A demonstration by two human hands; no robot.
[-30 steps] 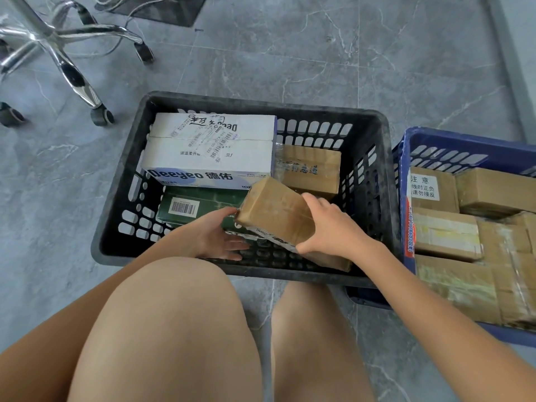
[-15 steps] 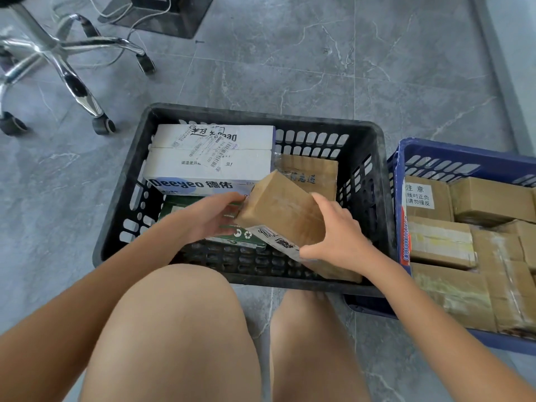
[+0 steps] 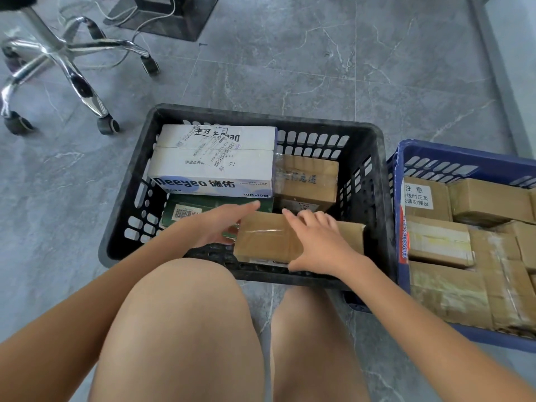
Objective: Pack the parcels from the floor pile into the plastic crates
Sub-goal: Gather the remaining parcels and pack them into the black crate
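Note:
A brown taped parcel (image 3: 266, 242) lies flat in the near right part of the black plastic crate (image 3: 261, 117). My right hand (image 3: 322, 245) holds it from above, fingers across its top to the far edge and thumb on its near side. My left hand (image 3: 220, 224) has straight fingers against the parcel's left end, above a green box (image 3: 185, 210). A large white box (image 3: 214, 158) and another brown parcel (image 3: 307, 178) fill the crate's far half.
A blue crate (image 3: 464, 153) packed with several brown parcels stands right beside the black one. A chrome wheeled chair base (image 3: 63, 62) is at the far left, and a dark stand foot (image 3: 162, 15) with cables is behind it. My knees are just before the crates.
The brown parcel, tilted and raised in both hands before, has come down flat onto the crate floor. My left hand has moved to its left end.

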